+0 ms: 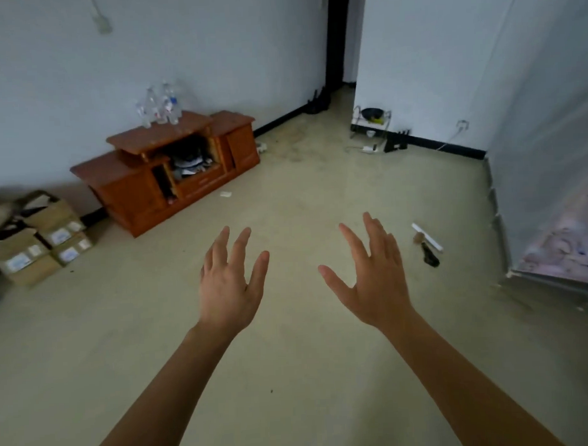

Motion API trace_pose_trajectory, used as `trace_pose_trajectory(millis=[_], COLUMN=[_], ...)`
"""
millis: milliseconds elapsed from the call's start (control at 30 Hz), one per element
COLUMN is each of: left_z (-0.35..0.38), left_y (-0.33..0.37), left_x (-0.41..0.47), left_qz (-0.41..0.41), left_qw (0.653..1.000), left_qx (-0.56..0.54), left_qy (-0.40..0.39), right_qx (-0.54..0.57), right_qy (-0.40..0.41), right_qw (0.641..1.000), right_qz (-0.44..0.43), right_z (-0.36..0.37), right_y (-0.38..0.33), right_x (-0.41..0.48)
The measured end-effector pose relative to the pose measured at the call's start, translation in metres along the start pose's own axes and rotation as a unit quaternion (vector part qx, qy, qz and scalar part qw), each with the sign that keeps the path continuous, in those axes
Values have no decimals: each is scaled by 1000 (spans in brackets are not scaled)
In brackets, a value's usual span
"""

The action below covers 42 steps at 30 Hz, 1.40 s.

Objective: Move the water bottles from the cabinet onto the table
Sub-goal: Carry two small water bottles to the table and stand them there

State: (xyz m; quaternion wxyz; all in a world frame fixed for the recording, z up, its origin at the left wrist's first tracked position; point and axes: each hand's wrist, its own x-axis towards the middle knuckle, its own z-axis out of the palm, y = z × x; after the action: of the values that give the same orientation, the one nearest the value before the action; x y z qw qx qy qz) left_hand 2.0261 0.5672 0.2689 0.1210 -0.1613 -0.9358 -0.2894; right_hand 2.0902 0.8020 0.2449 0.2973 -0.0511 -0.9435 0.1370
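Observation:
Several clear plastic water bottles [158,105] stand bunched together on top of a low brown wooden cabinet [134,181] against the far left wall. My left hand [230,285] and my right hand [374,276] are stretched out in front of me over the bare floor, palms down, fingers spread, holding nothing. Both hands are well short of the cabinet, which lies ahead and to the left. No table is in view.
Cardboard boxes [43,238] are stacked on the floor at the left. A small wire rack [371,123] with a dark bowl stands by the right wall near a dark doorway [336,38]. Small debris [426,243] lies on the floor at right, beside a plastic-covered object [551,180].

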Motion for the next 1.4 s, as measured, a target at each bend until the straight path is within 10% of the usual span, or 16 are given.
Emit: trace_pose_trajectory(millis=[600, 1400], left_z=[95, 125], left_y=[-16, -341], left_x=[355, 891], left_qz=[-93, -123], left_qw=[986, 974], left_qx=[135, 173], left_qy=[11, 83], right_qx=[106, 94], right_qy=[-67, -132], right_qw=[989, 978], right_qz=[-84, -133], right_z=[205, 617], right_y=[107, 3], right_x=[370, 861])
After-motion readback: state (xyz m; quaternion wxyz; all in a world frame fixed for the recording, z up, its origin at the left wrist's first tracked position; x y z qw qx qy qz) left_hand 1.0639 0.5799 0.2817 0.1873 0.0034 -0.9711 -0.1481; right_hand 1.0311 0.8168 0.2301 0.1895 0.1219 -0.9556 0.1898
